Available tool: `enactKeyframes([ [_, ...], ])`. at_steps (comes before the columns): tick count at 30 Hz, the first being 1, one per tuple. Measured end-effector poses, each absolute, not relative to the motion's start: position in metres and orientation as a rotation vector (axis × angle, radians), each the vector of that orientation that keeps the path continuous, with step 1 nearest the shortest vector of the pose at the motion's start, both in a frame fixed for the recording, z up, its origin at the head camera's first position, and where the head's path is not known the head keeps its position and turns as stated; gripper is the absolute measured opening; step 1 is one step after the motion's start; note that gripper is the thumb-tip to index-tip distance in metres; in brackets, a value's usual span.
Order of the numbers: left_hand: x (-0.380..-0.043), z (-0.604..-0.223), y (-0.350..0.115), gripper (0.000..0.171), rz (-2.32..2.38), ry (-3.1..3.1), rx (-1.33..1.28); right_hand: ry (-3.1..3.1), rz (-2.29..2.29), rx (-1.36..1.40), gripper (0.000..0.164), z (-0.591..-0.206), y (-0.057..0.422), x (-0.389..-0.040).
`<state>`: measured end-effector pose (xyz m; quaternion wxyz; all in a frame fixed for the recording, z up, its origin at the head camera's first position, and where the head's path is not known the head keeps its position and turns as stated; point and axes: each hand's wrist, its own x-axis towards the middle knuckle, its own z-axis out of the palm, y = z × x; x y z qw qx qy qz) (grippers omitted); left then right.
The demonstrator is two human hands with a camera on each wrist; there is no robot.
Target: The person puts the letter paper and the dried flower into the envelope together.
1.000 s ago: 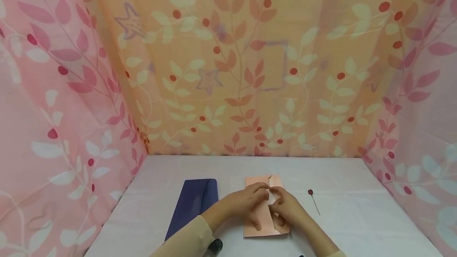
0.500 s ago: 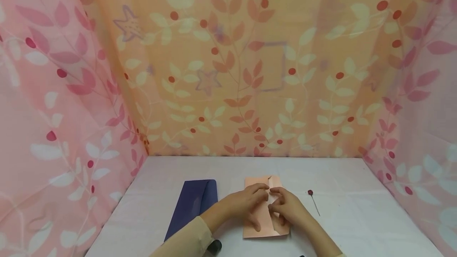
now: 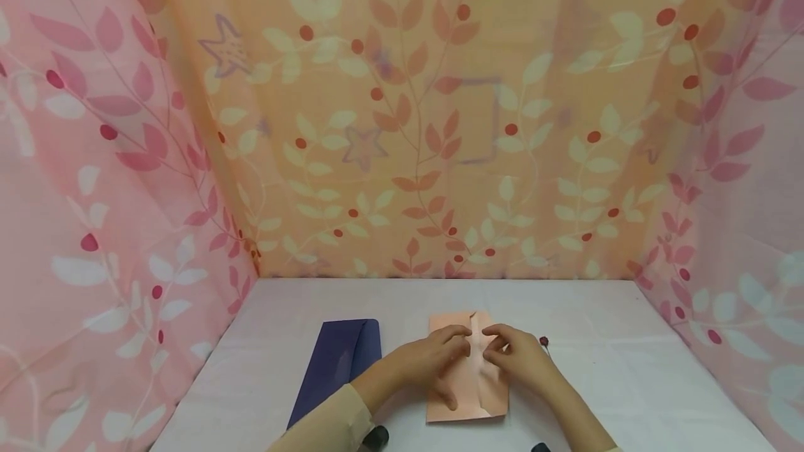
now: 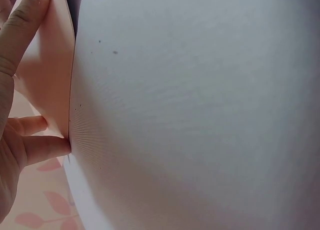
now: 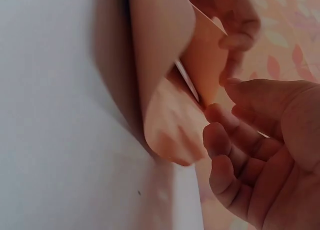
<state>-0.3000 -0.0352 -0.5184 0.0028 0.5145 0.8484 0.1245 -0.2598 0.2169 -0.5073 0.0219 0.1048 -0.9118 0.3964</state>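
Observation:
A peach paper envelope (image 3: 455, 407) lies on the white tabletop, its mouth and flap toward the right. My left hand (image 3: 433, 361) holds it from the left; in the left wrist view the thumb (image 4: 30, 14) lies on the paper and other fingers touch its edge. At the flap, my right hand (image 3: 521, 358) has loosely bent fingers; in the right wrist view its fingertips are close to the paper, with nothing plainly pinched. A thin white edge (image 5: 187, 79) shows inside the envelope (image 5: 165, 44). Behind the right hand is a small dark red flower-like head (image 3: 544, 342), its stem mostly hidden.
A dark blue envelope (image 3: 326, 361) lies left of the peach one, partly behind the left forearm. Patterned cloth (image 3: 408, 159) walls the back and both sides. A small black object (image 3: 377, 437) is at the left cuff.
My right hand has moved right, out from the envelope's mouth to over the flap, now covering most of the flower-like thing's stem. The left hand stays on the envelope.

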Motion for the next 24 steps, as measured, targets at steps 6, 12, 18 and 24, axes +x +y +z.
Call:
enactKeyframes([
  [6,-0.3,-0.518,-0.034,0.088,0.38,2.671,1.613,-2.799,1.146,0.325,0.035,-0.501,0.232,-0.263],
  [12,-0.3,-0.518,-0.035,0.089,0.387,2.667,1.614,-2.76,1.03,0.323,0.032,-0.498,0.246,-0.266],
  [18,-0.301,-0.52,-0.034,0.088,0.406,2.633,1.595,-2.743,0.984,0.309,0.03,-0.496,0.262,-0.266],
  [24,-0.3,-0.518,-0.034,0.088,0.4,2.636,1.591,-2.695,0.909,0.29,0.034,-0.497,0.28,-0.268],
])
